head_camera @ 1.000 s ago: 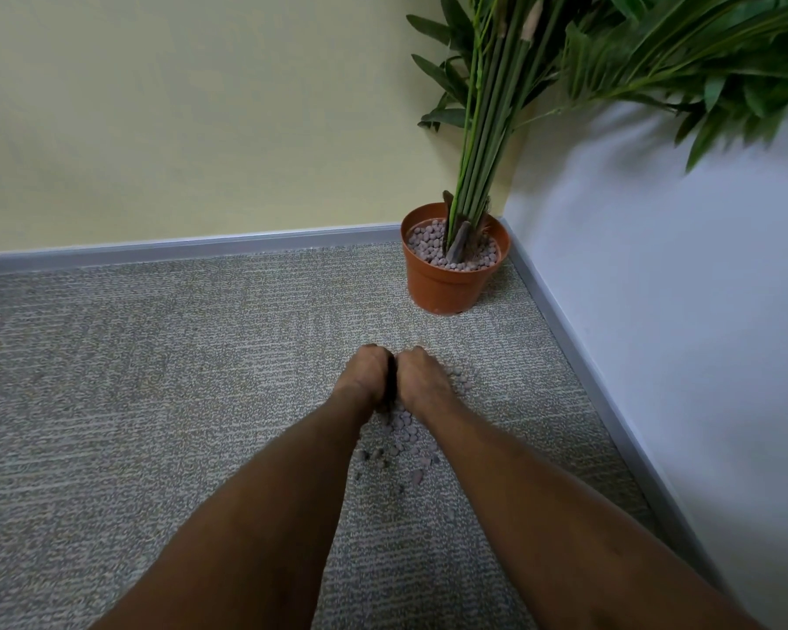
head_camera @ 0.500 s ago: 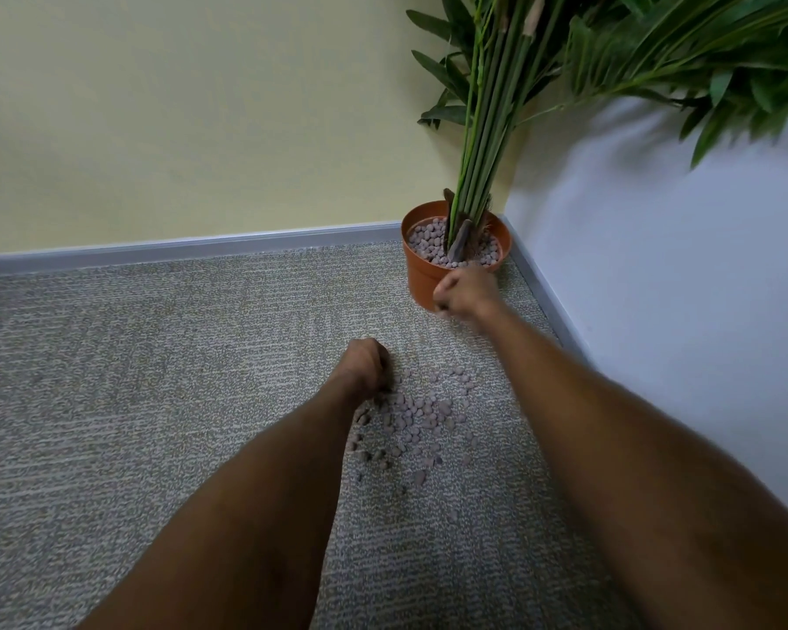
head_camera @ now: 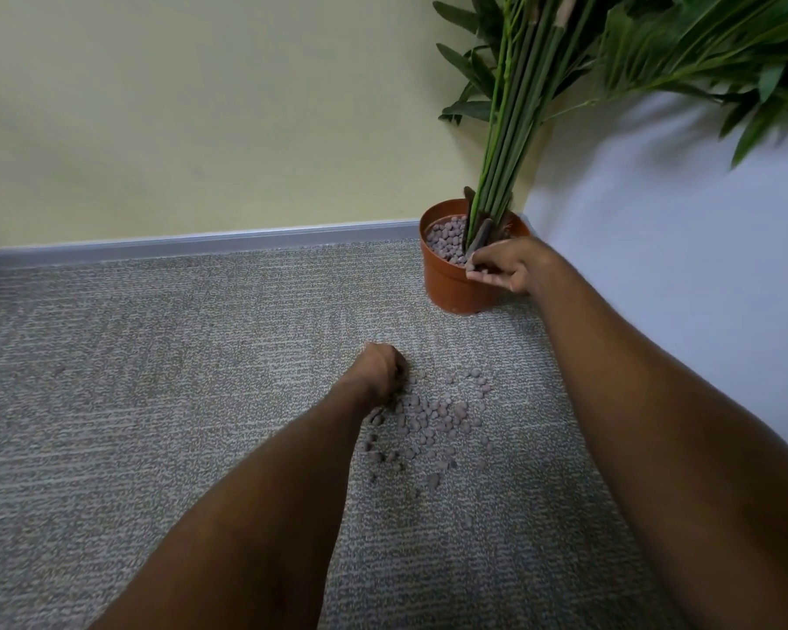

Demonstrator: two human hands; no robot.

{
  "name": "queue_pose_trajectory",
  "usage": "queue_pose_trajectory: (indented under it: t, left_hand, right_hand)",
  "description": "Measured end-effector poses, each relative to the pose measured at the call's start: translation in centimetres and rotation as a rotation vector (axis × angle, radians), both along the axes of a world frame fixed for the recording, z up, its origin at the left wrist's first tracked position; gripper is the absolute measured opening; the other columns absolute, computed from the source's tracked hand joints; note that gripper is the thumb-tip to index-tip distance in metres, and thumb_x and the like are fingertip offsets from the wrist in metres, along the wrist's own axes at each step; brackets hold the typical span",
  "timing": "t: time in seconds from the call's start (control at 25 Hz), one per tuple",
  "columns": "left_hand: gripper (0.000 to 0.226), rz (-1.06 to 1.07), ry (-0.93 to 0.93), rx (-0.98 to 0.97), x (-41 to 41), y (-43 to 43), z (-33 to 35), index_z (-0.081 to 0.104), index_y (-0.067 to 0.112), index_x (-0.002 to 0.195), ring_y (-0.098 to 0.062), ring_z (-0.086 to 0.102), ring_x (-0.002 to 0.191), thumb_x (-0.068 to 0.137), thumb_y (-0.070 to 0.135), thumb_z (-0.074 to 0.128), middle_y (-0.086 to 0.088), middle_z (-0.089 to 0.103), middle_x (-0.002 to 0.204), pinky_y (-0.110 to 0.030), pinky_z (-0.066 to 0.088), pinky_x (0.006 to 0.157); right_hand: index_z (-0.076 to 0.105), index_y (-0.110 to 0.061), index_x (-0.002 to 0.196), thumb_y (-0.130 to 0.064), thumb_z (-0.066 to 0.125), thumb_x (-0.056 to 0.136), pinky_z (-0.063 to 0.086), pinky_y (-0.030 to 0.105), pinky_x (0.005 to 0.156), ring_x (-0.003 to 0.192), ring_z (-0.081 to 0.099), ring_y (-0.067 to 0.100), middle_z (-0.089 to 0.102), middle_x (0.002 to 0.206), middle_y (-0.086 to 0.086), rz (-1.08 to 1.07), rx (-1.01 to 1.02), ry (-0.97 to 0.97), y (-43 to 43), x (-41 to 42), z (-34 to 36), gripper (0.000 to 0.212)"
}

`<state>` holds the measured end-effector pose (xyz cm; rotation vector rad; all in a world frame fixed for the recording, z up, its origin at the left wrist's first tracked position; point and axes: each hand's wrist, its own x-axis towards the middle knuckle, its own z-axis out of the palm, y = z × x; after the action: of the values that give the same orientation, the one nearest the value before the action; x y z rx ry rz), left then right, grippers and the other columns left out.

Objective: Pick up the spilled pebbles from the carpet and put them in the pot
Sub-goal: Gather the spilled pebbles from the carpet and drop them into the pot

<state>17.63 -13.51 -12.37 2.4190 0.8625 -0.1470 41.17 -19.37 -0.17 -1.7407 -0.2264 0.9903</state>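
The pot (head_camera: 456, 288) is terracotta orange, and the pebbles (head_camera: 428, 420) are dull pinkish-grey. The carpet (head_camera: 155, 379) is grey flecked with pale, fine stripes. The plant (head_camera: 510, 129) is green, one wall (head_camera: 201, 106) pale yellow, the other wall (head_camera: 678, 243) bluish-white, the skirting (head_camera: 201, 243) grey.

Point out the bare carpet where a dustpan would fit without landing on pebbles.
Bare: the wide carpet left of the left hand, up to the baseboard, and the strip between the spilled pebbles and the pot. Crowded: the pebble patch right of the left hand, and the pot's rim, where the right hand hovers.
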Motion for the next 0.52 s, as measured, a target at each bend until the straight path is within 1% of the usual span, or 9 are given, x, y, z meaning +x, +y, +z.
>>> queue_pose_trajectory:
  t: [0.04,0.08,0.16,0.2,0.28,0.32,0.44,0.48,0.52]
  left_hand:
    - [0.02,-0.027,0.014,0.003,0.0,0.0,0.2,0.079,0.007,0.102,-0.026,0.074,0.094,0.091,-0.001,0.065,-0.01,0.077,0.104,-0.034,0.061,0.084]
    - [0.02,-0.052,0.027,0.008,0.1,0.0,0.3,0.078,0.007,0.102,-0.026,0.073,0.094,0.091,-0.002,0.064,-0.01,0.076,0.104,-0.035,0.061,0.085]
    - [0.022,-0.085,0.059,0.02,0.3,0.1,0.4,0.078,0.007,0.103,-0.027,0.073,0.093,0.091,-0.003,0.063,-0.011,0.076,0.104,-0.037,0.062,0.086]
    - [0.022,-0.095,0.071,0.026,0.3,0.2,0.5,0.078,0.007,0.103,-0.026,0.073,0.091,0.091,-0.003,0.063,-0.012,0.076,0.104,-0.036,0.062,0.085]
    - [0.02,-0.107,0.083,0.034,0.4,0.3,0.5,0.079,0.006,0.101,-0.022,0.07,0.082,0.091,-0.001,0.063,-0.013,0.077,0.102,-0.035,0.061,0.081]
    - [0.018,-0.106,0.084,0.035,0.3,0.3,0.5,0.079,0.005,0.1,-0.022,0.069,0.08,0.091,0.001,0.064,-0.013,0.077,0.101,-0.033,0.06,0.079]
    - [0.011,-0.088,0.089,0.054,-0.2,0.5,0.6,0.076,0.001,0.096,-0.026,0.069,0.08,0.092,0.008,0.068,-0.014,0.073,0.099,-0.027,0.052,0.071]
    - [0.012,-0.084,0.094,0.06,-0.4,0.7,0.6,0.075,0.0,0.096,-0.022,0.064,0.076,0.092,0.009,0.068,-0.013,0.07,0.095,-0.027,0.051,0.069]
    - [0.012,-0.075,0.095,0.06,-0.5,0.9,0.6,0.076,0.0,0.096,-0.018,0.059,0.073,0.092,0.008,0.069,-0.01,0.068,0.09,-0.027,0.051,0.069]
  right_hand:
    - [0.065,-0.003,0.126,0.013,0.07,0.09,0.062,0.028,0.051,0.122,0.064,0.034,0.058,0.138,0.016,-0.012,0.022,-0.018,0.0,0.1,0.1,0.041]
    - [0.066,-0.005,0.113,0.015,0.069,0.09,0.061,0.027,0.049,0.114,0.067,0.032,0.061,0.133,0.015,-0.033,0.045,-0.055,0.0,0.1,0.0,0.031]
    - [0.059,-0.012,0.088,0.016,0.069,0.089,0.061,0.026,0.048,0.091,0.073,0.03,0.067,0.118,0.016,-0.112,0.075,-0.149,0.1,-0.1,-0.6,0.029]
    - [0.06,-0.01,0.084,0.012,0.073,0.088,0.063,0.028,0.053,0.087,0.075,0.03,0.071,0.116,0.018,-0.167,0.063,-0.199,0.2,-0.1,-1.3,0.026]
    - [0.066,-0.004,0.087,0.004,0.08,0.086,0.066,0.037,0.073,0.092,0.076,0.031,0.073,0.117,0.022,-0.238,0.026,-0.258,0.2,-0.2,-2.4,0.016]
    - [0.067,-0.004,0.088,0.002,0.08,0.086,0.066,0.038,0.078,0.092,0.076,0.029,0.073,0.12,0.022,-0.244,0.028,-0.258,0.1,-0.2,-2.7,0.015]
    - [0.063,-0.021,0.089,-0.003,0.078,0.09,0.064,0.033,0.068,0.088,0.075,0.024,0.072,0.122,0.015,-0.191,0.087,-0.235,0.0,0.0,-2.0,0.024]
    - [0.06,-0.028,0.089,-0.002,0.077,0.09,0.065,0.034,0.067,0.09,0.076,0.024,0.073,0.121,0.014,-0.147,0.087,-0.256,0.0,0.1,-1.5,0.032]
    - [0.057,-0.031,0.089,0.001,0.077,0.089,0.066,0.037,0.071,0.094,0.076,0.027,0.072,0.121,0.014,-0.101,0.059,-0.295,-0.1,0.1,-1.1,0.037]
